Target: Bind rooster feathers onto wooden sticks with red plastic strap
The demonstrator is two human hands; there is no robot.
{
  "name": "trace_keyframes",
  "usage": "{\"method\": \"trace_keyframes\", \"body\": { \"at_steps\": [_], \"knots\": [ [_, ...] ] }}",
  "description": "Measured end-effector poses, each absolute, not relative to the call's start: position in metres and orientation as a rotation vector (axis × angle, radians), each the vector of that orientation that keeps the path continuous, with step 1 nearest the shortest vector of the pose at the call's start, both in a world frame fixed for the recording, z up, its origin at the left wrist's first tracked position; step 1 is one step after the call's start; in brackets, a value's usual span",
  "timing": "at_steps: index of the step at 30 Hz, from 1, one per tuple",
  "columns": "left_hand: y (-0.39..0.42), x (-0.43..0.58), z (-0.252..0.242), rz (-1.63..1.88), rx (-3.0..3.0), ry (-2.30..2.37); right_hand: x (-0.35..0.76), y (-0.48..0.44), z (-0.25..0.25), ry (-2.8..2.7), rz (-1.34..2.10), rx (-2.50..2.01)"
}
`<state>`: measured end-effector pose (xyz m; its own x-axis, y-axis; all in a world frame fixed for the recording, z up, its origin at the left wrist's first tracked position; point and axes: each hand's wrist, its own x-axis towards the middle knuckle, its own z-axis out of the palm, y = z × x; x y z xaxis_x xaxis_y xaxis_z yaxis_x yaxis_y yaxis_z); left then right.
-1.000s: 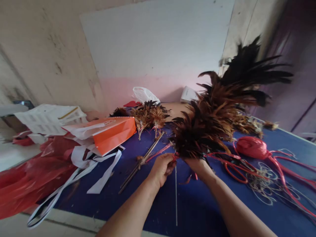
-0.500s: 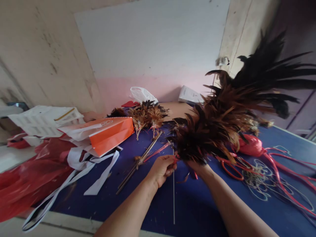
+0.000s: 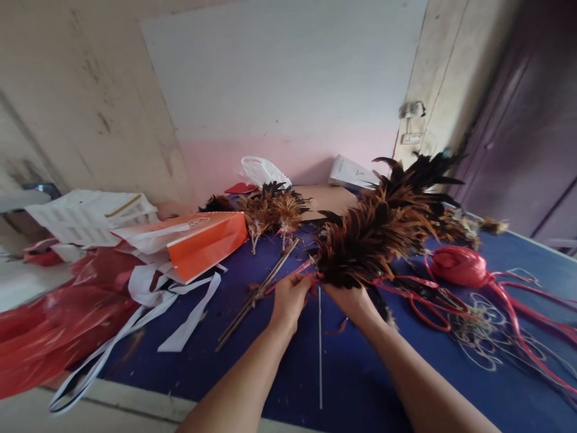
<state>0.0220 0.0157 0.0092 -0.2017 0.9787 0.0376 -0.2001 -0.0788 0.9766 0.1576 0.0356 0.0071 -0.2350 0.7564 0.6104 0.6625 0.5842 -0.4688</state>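
A feather duster (image 3: 369, 234) with brown and black feathers slants up to the right over the blue table. My right hand (image 3: 354, 305) is closed around its lower end, with most fingers hidden beneath the feathers. Just left of it, my left hand (image 3: 290, 300) pinches pink plastic string (image 3: 314, 278) at the duster's base. Both hands are close together, a little above the table. Thin sticks (image 3: 259, 293) tied with pink string lie beyond my left hand. Red-handled scissors (image 3: 433, 314) rest to the right.
On the right are a pink twine ball (image 3: 460, 266) and tangled pale string (image 3: 478, 331). Small feather bundles (image 3: 274, 210) lie at the back. Leftward are an orange paper bag (image 3: 210, 243), white straps (image 3: 192, 319) and a red plastic bag (image 3: 81, 307). A white box (image 3: 354, 173) stands against the wall.
The duster has turned, its dark feather tip dropping lower and leftward. My left hand has shifted slightly left, still pinching the string at the base. The view has shifted slightly.
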Motion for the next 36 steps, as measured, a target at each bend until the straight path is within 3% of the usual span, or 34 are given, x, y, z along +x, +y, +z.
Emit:
{"method": "trace_keyframes", "body": {
  "at_steps": [7, 36],
  "knots": [
    [0.018, 0.022, 0.007, 1.648, 0.958, 1.155, 0.137, 0.008, 0.021, -1.896, 0.374, -1.022],
    [0.010, 0.034, -0.003, 1.636, 1.084, 1.081, 0.141, 0.006, 0.025, -2.037, -0.150, -1.310]
  ]
}}
